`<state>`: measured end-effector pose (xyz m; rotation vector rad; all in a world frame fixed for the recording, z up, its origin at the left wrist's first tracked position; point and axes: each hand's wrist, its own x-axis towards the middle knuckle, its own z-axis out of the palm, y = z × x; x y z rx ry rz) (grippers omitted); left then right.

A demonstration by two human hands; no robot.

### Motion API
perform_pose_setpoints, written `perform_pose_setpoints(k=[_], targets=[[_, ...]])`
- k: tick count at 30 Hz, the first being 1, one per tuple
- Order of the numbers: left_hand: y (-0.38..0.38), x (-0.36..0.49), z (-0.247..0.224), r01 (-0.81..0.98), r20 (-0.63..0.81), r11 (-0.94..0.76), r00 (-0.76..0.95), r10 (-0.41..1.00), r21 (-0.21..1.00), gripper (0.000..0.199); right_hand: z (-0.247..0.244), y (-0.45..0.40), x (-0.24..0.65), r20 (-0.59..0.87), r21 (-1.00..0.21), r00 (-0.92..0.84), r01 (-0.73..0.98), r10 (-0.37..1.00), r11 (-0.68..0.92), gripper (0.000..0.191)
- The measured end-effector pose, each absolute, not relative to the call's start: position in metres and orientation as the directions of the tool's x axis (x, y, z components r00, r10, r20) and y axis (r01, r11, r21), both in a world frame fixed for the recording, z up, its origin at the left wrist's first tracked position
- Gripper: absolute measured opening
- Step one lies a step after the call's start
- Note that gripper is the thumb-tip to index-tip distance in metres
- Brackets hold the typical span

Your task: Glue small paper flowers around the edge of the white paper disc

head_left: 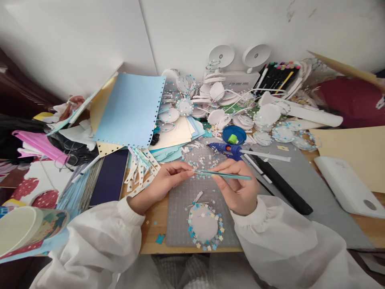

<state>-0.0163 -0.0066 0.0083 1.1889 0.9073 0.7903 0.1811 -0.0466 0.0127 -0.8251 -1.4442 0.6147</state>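
Note:
In my right hand (239, 188) is a pair of light teal tweezers (231, 175), its tips pointing left. My left hand (173, 178) pinches at those tips with thumb and forefinger; whatever is between them is too small to make out. Below both hands, a round white disc (204, 222) ringed with blue, white and cream paper stars lies on the grey cutting mat (177, 216). Loose paper stars (207, 160) are scattered on the mat just beyond my fingers.
A blue glue gun (225, 149) lies behind my right hand, near a blue lid (234, 135). Further right are a black bar-shaped object (282, 186) and a white power bank (349, 186). Blue punched paper (132, 108) leans at left; a paper cup (27, 226) stands front left.

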Motion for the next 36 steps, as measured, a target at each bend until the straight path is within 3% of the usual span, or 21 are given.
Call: perform_pose_setpoints(k=[8,27,36], targets=[[-0.008,-0.018,0.010,-0.030,-0.176,0.214,0.461,0.870,0.976,0.027,0.014,-0.039,0.184,0.415,-0.908,0.059,-0.044,0.908,0.418,0.016],[-0.006,-0.022,0.011,0.034,-0.137,0.141,0.534,0.834,0.989,0.023,0.008,-0.042,0.185,0.462,-0.874,0.078,-0.128,0.883,0.468,0.010],[-0.006,-0.027,0.009,-0.033,-0.102,0.149,0.581,0.807,0.988,0.020,0.020,-0.039,0.186,0.314,-0.893,0.127,-0.297,0.941,0.338,0.021]])
